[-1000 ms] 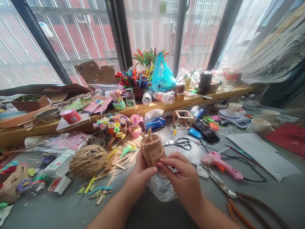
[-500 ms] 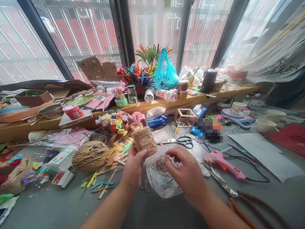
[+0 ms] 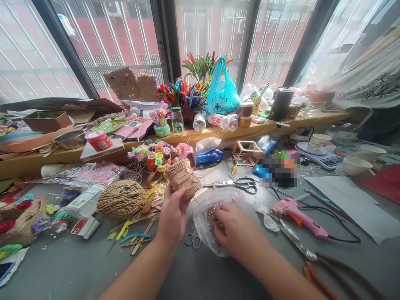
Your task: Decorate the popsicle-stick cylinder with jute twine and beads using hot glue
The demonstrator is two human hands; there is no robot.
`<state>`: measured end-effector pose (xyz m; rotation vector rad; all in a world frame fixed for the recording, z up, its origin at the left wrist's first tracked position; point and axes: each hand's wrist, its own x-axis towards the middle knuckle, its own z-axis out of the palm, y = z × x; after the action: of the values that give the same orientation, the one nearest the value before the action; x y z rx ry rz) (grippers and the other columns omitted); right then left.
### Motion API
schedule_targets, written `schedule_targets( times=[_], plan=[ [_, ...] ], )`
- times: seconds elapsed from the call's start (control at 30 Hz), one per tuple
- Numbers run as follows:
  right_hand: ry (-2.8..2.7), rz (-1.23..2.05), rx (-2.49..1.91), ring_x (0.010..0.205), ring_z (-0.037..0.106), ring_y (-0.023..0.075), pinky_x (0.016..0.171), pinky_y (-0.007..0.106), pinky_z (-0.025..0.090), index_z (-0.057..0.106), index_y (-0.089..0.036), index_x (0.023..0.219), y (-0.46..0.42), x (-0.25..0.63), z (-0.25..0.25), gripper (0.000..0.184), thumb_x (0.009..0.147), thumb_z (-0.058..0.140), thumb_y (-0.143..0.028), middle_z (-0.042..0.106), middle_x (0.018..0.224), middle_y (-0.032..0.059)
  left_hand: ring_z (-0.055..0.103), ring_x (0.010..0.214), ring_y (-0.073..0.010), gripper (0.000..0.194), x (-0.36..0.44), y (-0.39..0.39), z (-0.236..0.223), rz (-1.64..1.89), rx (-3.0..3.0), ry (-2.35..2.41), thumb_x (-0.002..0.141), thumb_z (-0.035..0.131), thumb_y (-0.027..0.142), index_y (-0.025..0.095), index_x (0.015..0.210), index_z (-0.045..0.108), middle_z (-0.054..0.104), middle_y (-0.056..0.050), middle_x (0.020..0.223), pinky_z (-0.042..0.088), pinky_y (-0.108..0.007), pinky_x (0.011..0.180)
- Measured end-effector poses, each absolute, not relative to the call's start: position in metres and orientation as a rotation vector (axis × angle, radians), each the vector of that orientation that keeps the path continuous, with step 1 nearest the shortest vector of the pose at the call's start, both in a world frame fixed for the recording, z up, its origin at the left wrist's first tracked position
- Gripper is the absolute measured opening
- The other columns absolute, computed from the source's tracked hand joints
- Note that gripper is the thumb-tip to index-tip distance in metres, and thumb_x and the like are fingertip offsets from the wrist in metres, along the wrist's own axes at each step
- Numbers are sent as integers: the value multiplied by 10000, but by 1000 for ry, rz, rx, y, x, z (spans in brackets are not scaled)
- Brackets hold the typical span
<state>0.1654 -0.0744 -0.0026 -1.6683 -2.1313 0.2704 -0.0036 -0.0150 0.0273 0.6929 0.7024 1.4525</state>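
My left hand [image 3: 173,213] holds a small twine-wrapped basket [image 3: 183,178] tilted up above the grey table [image 3: 78,266]. My right hand [image 3: 235,228] reaches into a clear plastic bag [image 3: 204,216] that holds small dark beads, fingers pinched inside it; whether they grip a bead is hidden. Tiny scissors [image 3: 191,239] lie just below the bag, between my two wrists.
A twine ball [image 3: 121,200] and loose craft sticks [image 3: 140,233] lie left. Large scissors [image 3: 239,183], a pink glue gun [image 3: 295,211] with its cord, and pliers [image 3: 325,266] lie right. A cluttered wooden shelf [image 3: 187,139] runs along the window.
My right hand let go of the basket and dropped into the plastic bag. My left hand carried the basket up and to the left, tilting it.
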Motion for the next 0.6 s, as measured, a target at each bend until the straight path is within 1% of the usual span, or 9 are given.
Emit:
schedule_targets(
  times=[0.1, 0.17, 0.23, 0.3, 0.37, 0.47, 0.53, 0.6],
  plan=[
    [-2139, 306, -1685, 831, 712, 231, 695, 316, 479, 722, -221, 826, -72, 168, -7, 160, 884, 658, -87, 729, 881, 45, 724, 1111, -226, 431, -7, -14, 24, 1443, 691, 709, 889, 756, 301, 271, 1314, 689, 802, -35, 1224, 568, -371, 944],
    [-2126, 306, -1713, 837, 709, 231, 684, 309, 467, 739, -229, 871, -69, 172, -12, 208, 875, 638, -48, 747, 914, 51, 720, 1127, -248, 450, -9, -15, 22, 1418, 685, 703, 901, 749, 326, 292, 1344, 681, 796, -33, 1257, 591, -401, 915],
    [-2099, 284, -1750, 869, 701, 230, 700, 302, 462, 749, -238, 932, -66, 174, -17, 304, 850, 601, 15, 760, 964, 58, 711, 1183, -296, 464, -10, -16, 22, 1352, 678, 668, 904, 743, 355, 302, 1361, 680, 799, -42, 1263, 611, -461, 911],
    [-2067, 252, -1788, 918, 691, 234, 719, 297, 458, 751, -241, 982, -65, 173, -21, 388, 822, 565, 60, 761, 1013, 67, 688, 1256, -350, 461, -11, -19, 23, 1234, 670, 617, 904, 732, 377, 285, 1354, 696, 814, -63, 1233, 613, -532, 938],
    [-2054, 237, -1817, 923, 682, 236, 717, 293, 450, 751, -234, 965, -65, 171, -23, 391, 812, 555, 67, 756, 1006, 72, 677, 1292, -387, 450, -10, -22, 24, 1099, 658, 586, 896, 729, 378, 257, 1329, 721, 824, -88, 1213, 601, -569, 972],
    [-2068, 258, -1852, 867, 684, 225, 696, 292, 434, 753, -220, 895, -66, 168, -23, 331, 810, 576, 46, 750, 950, 69, 695, 1278, -387, 440, -7, -25, 26, 1011, 679, 601, 879, 742, 336, 233, 1307, 737, 814, -109, 1261, 593, -525, 983],
    [-2077, 289, -1884, 834, 692, 228, 681, 300, 424, 753, -203, 860, -65, 168, -21, 277, 807, 603, 25, 750, 926, 80, 707, 1267, -365, 457, -4, -25, 26, 1057, 714, 621, 869, 755, 299, 237, 1321, 726, 805, -104, 1288, 592, -474, 970],
    [-2088, 329, -1907, 825, 703, 239, 671, 309, 420, 749, -189, 842, -65, 169, -16, 225, 811, 628, -2, 755, 922, 96, 717, 1257, -345, 482, -2, -24, 27, 1129, 739, 644, 865, 767, 286, 249, 1342, 706, 811, -90, 1274, 590, -431, 948]
  ],
)
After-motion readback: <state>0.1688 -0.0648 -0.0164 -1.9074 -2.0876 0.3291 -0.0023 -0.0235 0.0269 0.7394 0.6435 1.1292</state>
